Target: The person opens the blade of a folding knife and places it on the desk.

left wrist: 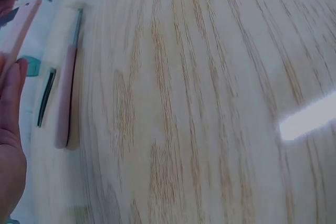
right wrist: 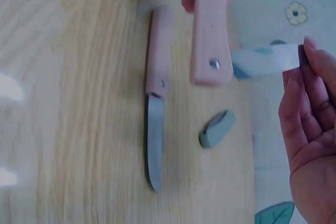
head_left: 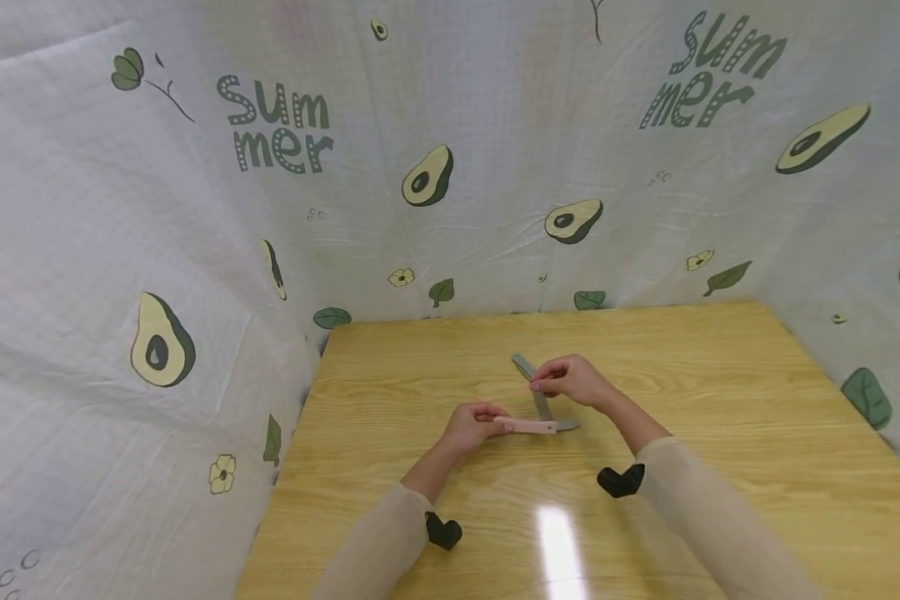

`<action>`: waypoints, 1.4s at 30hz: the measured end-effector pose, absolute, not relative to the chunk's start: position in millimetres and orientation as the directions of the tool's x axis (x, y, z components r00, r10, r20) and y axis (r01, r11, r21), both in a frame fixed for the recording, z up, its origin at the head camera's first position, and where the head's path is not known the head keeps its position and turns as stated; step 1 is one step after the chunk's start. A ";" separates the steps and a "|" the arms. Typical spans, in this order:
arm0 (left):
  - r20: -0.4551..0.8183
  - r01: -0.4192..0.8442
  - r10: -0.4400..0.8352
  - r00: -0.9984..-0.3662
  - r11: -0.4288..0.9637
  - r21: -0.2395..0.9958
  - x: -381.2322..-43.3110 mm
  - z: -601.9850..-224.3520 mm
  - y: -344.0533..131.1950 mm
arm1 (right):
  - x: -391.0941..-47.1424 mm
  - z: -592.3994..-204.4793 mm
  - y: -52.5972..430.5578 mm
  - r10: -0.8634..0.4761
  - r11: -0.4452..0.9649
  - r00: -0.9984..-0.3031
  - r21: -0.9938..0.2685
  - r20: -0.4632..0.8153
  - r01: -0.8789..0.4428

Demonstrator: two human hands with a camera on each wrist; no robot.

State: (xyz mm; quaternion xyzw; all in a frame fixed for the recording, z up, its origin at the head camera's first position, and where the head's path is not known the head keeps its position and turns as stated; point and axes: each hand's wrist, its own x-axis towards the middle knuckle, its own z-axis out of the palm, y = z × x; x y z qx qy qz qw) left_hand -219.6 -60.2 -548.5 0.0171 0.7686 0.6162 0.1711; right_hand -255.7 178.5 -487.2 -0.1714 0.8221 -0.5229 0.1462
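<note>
My left hand [head_left: 474, 427] grips the pink handle [right wrist: 211, 35] of a folding knife above the table. Its blade [right wrist: 266, 59] stands out roughly square to the handle, and my right hand [head_left: 573, 381] pinches the blade near its far end between thumb and fingers. On the table below lies a second pink-handled knife [right wrist: 158, 59] with its blade straight out. From the head, the held handle covers most of this second knife, leaving its blade [head_left: 567, 425] showing. Beyond the hands lies a small green folded tool [right wrist: 219, 129], perhaps a folding knife.
The wood-grain table [head_left: 390, 367] has a bright light reflection near its front. A white curtain [head_left: 495, 150] printed with avocados and leaves hangs behind the table and along its sides. Black camera mounts [head_left: 442, 530] sit at both sleeve cuffs.
</note>
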 end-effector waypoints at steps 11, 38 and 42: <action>-0.234 -0.193 0.217 -0.948 0.194 0.962 -225.7 -557.6 -73.0 | -248.0 -503.6 221.2 -0.476 0.222 -0.875 -0.975 -0.088 -0.023; -0.288 -0.311 0.159 -0.944 -0.148 0.939 -224.5 -559.7 -73.2 | -208.1 -560.2 209.2 -0.254 -0.492 -0.961 -0.842 -0.106 0.223; -0.287 -0.313 0.182 -0.941 -0.134 0.940 -228.7 -557.6 -73.7 | -211.5 -557.8 211.3 -0.220 -0.460 -0.966 -0.859 -0.133 0.223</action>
